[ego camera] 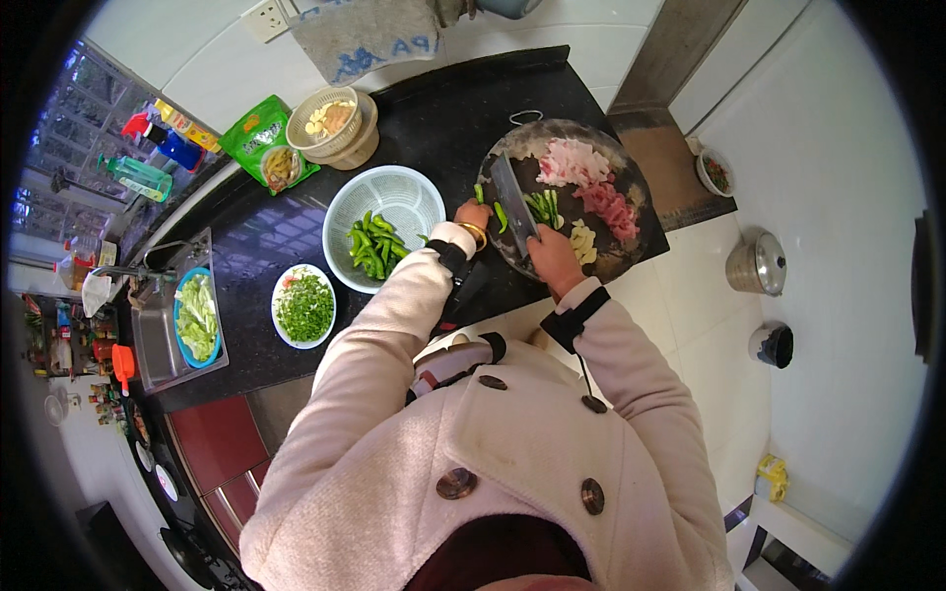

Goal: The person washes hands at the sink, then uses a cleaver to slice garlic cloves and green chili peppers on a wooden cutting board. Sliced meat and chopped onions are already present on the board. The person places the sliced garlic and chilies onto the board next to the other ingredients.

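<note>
My right hand (556,257) is closed on a cleaver (511,201), its broad blade over the round chopping board (532,131). Close to the board's left edge, my left hand (474,213) holds a green chili pepper (479,193). Another green chili (501,217) lies between that hand and the blade. Right of the blade are cut green chilies (545,207), with sliced garlic (583,242) below them. Pale sliced meat (573,162) and redder sliced meat (607,209) lie on the board's right half. Whole green chilies (375,245) fill part of a colander (425,193) left of my hand.
A bowl of chopped greens (304,306), stacked baskets (303,118) with garlic and a green packet (259,140) stand on the dark counter (443,111). Further left, a blue basin (179,325) of lettuce sits in the sink (157,369). A lidded pot (754,264) stands right, beyond the counter.
</note>
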{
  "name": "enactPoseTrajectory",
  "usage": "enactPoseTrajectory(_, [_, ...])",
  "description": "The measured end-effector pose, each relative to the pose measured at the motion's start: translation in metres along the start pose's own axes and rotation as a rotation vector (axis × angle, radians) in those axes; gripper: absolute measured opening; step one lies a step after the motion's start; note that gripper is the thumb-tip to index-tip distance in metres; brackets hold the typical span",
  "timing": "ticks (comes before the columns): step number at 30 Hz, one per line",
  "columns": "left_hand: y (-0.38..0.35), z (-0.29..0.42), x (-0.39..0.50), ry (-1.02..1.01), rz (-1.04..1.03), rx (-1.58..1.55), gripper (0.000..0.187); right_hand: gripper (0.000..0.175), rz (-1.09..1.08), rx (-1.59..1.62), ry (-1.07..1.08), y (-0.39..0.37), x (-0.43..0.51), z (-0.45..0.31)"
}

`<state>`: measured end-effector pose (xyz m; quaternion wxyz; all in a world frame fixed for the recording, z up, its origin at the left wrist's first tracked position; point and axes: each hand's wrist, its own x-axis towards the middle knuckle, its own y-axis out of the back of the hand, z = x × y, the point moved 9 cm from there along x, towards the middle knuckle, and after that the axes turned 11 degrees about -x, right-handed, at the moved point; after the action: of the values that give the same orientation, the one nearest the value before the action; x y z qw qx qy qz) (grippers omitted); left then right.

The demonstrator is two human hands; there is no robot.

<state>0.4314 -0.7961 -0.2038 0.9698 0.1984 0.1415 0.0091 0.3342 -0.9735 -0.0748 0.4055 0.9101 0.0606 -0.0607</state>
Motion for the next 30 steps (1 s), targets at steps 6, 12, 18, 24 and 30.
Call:
enactPoseTrajectory(6, [0.007, 0.028, -0.017, 0.046, 0.08, 0.235, 0.038, 0.021, 0.007, -0.083, -0.017, -0.006, 0.002, -0.009])
enactPoseTrajectory(12, [-0.01, 0.034, 0.0, 0.027, -0.111, 0.471, 0.037, 0.021, -0.031, -0.247, 0.105, -0.004, 0.019, -0.025])
enactPoseTrajectory(18, [-0.019, 0.021, 0.017, 0.037, -0.2, 0.498, 0.025, 0.02, -0.079, 0.019, -0.028, -0.023, 0.034, -0.012])
enactPoseTrajectory(24, [-0.017, 0.037, 0.002, -0.079, -0.105, 0.509, 0.035, 0.022, 0.001, 0.055, -0.074, -0.015, 0.012, 0.015])
enactPoseTrajectory(30, [0.022, 0.039, 0.016, -0.1, 0.073, 0.347, 0.041, 0.022, -0.019, 0.085, -0.044, -0.007, 0.011, 0.002])
